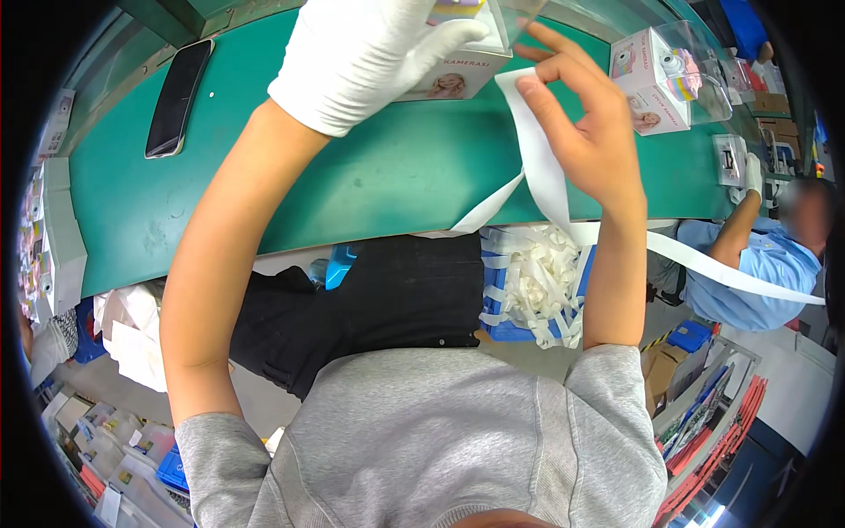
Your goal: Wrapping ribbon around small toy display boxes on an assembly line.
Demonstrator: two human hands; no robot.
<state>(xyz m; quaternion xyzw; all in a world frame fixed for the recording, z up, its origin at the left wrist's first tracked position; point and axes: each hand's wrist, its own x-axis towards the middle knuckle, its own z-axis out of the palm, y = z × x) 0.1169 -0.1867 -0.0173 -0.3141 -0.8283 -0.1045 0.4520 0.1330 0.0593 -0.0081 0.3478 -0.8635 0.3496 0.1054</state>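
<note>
My left hand, in a white glove, grips a small white and pink product box with a clear plastic window at the far edge of the green conveyor belt. My bare right hand pinches the upper end of a long white paper strip right next to that box. The strip hangs down over the belt's near edge and trails off to the right. My forearms reach up from my grey sleeves.
A black phone lies on the belt at the left. A second boxed toy camera stands at the right. A blue bin of crumpled white strips sits under the belt. A co-worker in blue sits at right.
</note>
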